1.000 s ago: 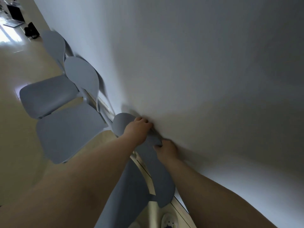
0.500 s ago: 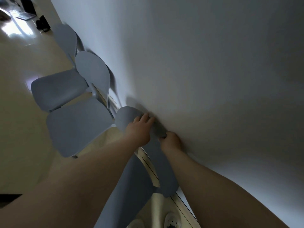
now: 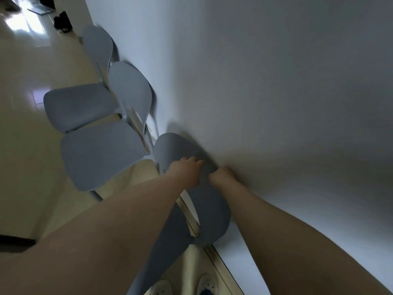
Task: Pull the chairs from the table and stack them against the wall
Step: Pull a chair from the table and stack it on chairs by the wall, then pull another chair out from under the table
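No text, label, brand, number or sign can be read anywhere.

Your white shoes point(image 3: 162, 288) stand on a glossy pale floor point(image 3: 25, 145). Far from you, a dark object point(image 3: 62, 23) lies on it.

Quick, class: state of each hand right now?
Left hand: holds the top of the nearest chair's backrest.
Right hand: curled round the same backrest, by the wall.
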A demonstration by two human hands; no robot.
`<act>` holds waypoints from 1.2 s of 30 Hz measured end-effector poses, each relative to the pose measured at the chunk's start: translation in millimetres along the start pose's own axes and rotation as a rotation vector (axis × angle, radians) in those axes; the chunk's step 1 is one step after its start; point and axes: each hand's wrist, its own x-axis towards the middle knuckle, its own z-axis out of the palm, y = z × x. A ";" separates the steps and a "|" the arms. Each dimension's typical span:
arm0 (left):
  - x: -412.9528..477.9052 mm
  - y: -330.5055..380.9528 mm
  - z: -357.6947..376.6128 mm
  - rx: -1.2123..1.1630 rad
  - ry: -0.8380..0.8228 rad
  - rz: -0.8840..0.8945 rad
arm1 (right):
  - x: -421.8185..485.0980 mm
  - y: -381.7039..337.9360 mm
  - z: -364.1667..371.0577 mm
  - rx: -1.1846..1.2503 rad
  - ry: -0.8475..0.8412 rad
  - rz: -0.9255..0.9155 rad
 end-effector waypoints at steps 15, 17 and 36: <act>-119.3 -0.7 12.1 -0.035 0.085 -0.180 | -93.6 8.5 40.5 0.086 -0.179 -0.218; -138.2 9.2 22.0 -0.050 0.134 -0.201 | -114.3 22.7 41.9 0.112 -0.215 -0.269; -442.6 141.1 212.5 -0.716 0.199 -0.885 | -346.3 194.3 153.1 -0.341 -0.435 -0.652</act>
